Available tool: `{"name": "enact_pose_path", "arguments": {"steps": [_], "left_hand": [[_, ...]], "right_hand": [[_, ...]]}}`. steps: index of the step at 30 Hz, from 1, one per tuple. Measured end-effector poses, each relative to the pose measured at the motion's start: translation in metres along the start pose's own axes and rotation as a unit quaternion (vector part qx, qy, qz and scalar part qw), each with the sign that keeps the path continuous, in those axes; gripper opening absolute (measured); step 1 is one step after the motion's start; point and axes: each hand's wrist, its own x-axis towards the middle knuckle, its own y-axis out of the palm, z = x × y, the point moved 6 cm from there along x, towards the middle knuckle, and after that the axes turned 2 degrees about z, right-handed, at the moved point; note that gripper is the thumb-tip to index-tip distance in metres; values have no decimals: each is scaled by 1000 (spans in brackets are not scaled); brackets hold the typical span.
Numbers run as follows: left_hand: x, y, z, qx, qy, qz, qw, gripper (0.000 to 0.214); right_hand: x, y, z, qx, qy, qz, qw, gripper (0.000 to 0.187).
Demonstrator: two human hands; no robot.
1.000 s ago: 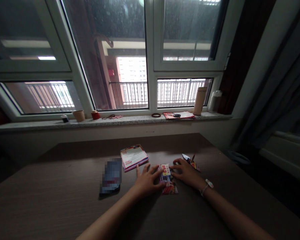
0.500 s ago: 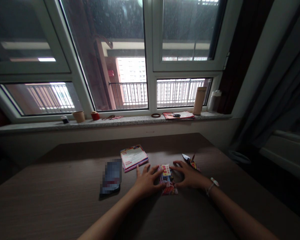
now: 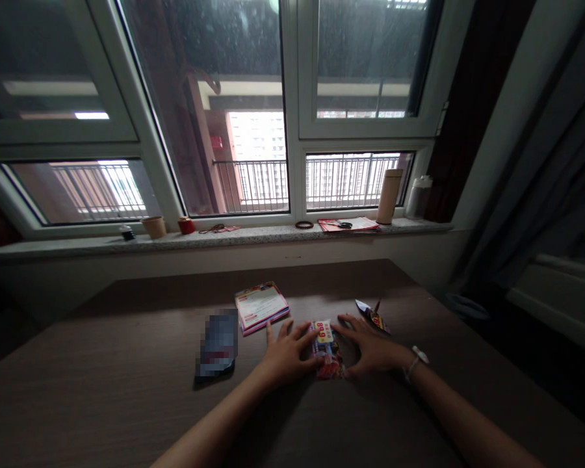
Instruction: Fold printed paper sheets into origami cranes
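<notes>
A small folded colourful paper (image 3: pixel 325 348) with red and yellow print lies flat on the dark wooden table (image 3: pixel 127 403). My left hand (image 3: pixel 286 354) rests on the paper's left edge, fingers spread and pressing down. My right hand (image 3: pixel 370 348) lies flat on the right side of the paper, fingers stretched out, thumb at the paper's lower right corner. A white band is on my right wrist. A small folded paper figure (image 3: pixel 370 313) sits just beyond my right hand.
A stack of colourful leaflets (image 3: pixel 260 305) lies beyond my left hand, with a dark blurred flat object (image 3: pixel 218 343) to its left. The windowsill (image 3: pixel 78 244) holds small cups, scissors on red papers (image 3: pixel 346 225), a ring and a tall beige flask (image 3: pixel 389 195).
My right hand has slid down the paper's right side towards me, its thumb moving to the lower corner. The left hand has stayed in place.
</notes>
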Motion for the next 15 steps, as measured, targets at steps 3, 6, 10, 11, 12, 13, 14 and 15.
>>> {"name": "enact_pose_path", "arguments": {"steps": [3, 6, 10, 11, 12, 13, 14, 15], "left_hand": [[0, 1, 1, -1, 1, -1, 1000, 67], [0, 1, 1, -3, 3, -5, 1000, 66], [0, 2, 1, -1, 5, -7, 1000, 67], [0, 1, 1, -1, 3, -7, 1000, 67], [0, 1, 1, 0, 1, -6, 1000, 67], [0, 1, 1, 0, -1, -4, 1000, 67], [0, 1, 1, -1, -2, -3, 1000, 68], [0, 1, 1, -2, -3, -2, 1000, 68]], "right_hand": [[0, 1, -4, 13, -7, -26, 1000, 104], [2, 0, -8, 41, -32, -82, 995, 88], [6, -4, -11, 89, -64, -166, 980, 44], [7, -5, -12, 94, -68, -181, 976, 33], [8, -5, -11, 98, -72, -188, 975, 25], [8, -5, -11, 100, -75, -192, 973, 20], [9, -5, -11, 101, -77, -192, 973, 17], [9, -4, -10, 101, -79, -191, 973, 16]]}}
